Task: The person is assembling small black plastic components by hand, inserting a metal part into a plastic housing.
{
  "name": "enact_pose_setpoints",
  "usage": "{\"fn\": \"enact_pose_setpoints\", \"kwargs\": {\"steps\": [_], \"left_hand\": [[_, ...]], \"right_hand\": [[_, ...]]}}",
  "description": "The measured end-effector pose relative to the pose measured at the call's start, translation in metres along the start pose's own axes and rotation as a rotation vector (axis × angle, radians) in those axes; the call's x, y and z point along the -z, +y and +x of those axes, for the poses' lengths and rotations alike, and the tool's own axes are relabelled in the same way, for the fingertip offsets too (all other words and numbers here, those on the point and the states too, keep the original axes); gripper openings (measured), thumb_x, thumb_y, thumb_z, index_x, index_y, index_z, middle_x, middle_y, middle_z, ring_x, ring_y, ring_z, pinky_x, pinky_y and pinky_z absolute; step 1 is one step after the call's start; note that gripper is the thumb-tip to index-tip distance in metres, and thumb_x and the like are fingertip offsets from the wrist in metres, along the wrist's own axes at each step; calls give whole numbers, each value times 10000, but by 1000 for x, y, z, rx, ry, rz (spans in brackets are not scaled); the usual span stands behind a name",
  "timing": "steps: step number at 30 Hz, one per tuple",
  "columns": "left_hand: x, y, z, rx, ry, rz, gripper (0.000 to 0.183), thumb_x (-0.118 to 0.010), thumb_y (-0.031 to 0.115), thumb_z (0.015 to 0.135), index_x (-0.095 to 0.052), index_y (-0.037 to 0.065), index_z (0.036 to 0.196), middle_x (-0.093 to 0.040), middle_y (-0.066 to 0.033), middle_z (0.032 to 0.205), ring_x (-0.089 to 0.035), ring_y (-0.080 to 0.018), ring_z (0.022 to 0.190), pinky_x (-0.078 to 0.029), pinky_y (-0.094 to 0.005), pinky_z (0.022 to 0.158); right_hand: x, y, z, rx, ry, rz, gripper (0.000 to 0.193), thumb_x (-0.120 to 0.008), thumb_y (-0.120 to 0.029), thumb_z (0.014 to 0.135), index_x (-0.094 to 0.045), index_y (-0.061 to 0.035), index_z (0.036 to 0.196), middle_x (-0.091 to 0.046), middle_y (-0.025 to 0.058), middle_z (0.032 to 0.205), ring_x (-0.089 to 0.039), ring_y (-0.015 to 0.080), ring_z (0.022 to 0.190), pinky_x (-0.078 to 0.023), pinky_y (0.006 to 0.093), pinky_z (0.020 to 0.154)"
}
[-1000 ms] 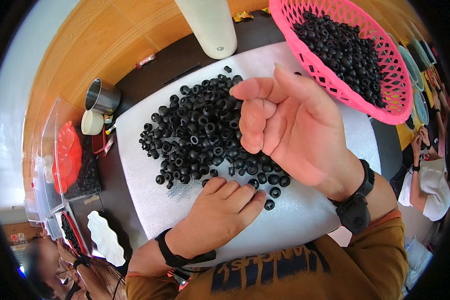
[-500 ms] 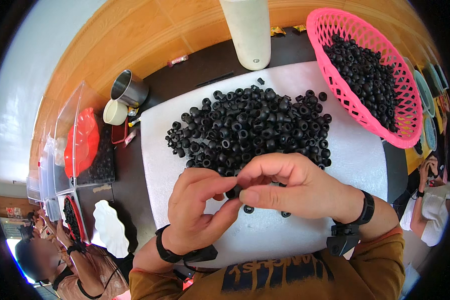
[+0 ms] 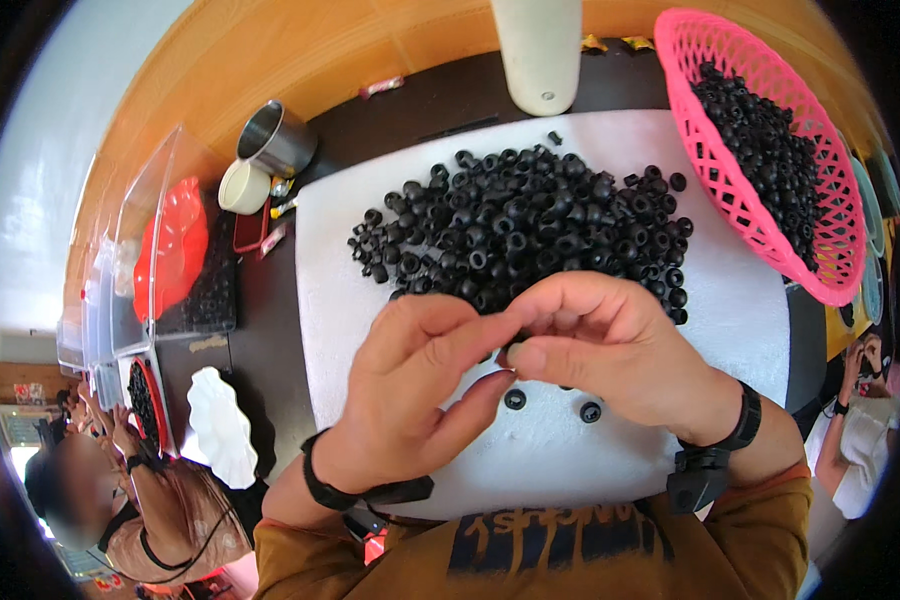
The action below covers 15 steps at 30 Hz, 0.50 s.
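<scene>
My left hand (image 3: 410,385) and my right hand (image 3: 610,350) meet over the near side of a white foam sheet (image 3: 730,370). Their fingertips pinch a small black hollow part (image 3: 505,357) between them, most of it covered by the fingers. Right behind the hands lies a wide pile of black hollow round parts (image 3: 520,215), rounded and open at one end. Two loose ones lie nearer me: a black ring-like part (image 3: 514,399) and another black part (image 3: 590,411), both under my right hand.
A pink lattice basket (image 3: 760,225) heaped with black parts stands at the far right. Beyond the foam is a white cylinder (image 3: 540,60). At the left are a steel cup (image 3: 280,140), a cream cup (image 3: 243,188), a clear box (image 3: 135,290) and a white scalloped dish (image 3: 220,430). People sit at both sides.
The view has shifted, so the table's things appear slightly moved. My left thumb and forefinger have spread a little, and the pinched black part is now more hidden behind my fingers.
</scene>
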<state>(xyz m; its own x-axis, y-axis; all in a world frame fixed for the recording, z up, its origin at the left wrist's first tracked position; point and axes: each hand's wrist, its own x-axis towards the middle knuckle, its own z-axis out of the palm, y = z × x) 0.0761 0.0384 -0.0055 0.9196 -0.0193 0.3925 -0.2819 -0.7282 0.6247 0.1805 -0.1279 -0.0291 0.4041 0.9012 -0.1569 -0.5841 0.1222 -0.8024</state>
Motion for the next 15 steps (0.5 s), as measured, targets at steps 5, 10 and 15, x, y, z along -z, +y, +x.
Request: {"fn": "enact_pose_setpoints", "kwargs": {"steps": [5, 10, 15], "left_hand": [[37, -13, -10, 221, -47, 27, 296, -643, -64, 722, -642, 14, 1008, -585, -106, 815, -579, -175, 731, -472, -249, 603], [40, -30, -36, 218, -331, 230, 93, -652, 86, 754, -620, 71, 840, -558, -60, 757, -540, -264, 657, -415, -360, 623], [25, -35, -43, 146, -360, 363, 159, -665, 103, 738, -596, 87, 880, -509, -52, 732, -537, -243, 661, -415, -339, 633]], "right_hand": [[2, -5, -1, 9, 41, -93, 209, -596, 9, 870, -577, -3, 1078, -593, 10, 893, -550, 42, 796, -464, 184, 687], [0, 0, 1, 22, 83, -101, 222, -603, 16, 859, -580, -9, 1079, -569, -13, 882, -522, 24, 783, -448, 168, 680], [1, 3, 1, 49, 90, -115, 222, -606, 14, 855, -586, -15, 1075, -562, -22, 891, -515, 17, 794, -441, 161, 677]]}}
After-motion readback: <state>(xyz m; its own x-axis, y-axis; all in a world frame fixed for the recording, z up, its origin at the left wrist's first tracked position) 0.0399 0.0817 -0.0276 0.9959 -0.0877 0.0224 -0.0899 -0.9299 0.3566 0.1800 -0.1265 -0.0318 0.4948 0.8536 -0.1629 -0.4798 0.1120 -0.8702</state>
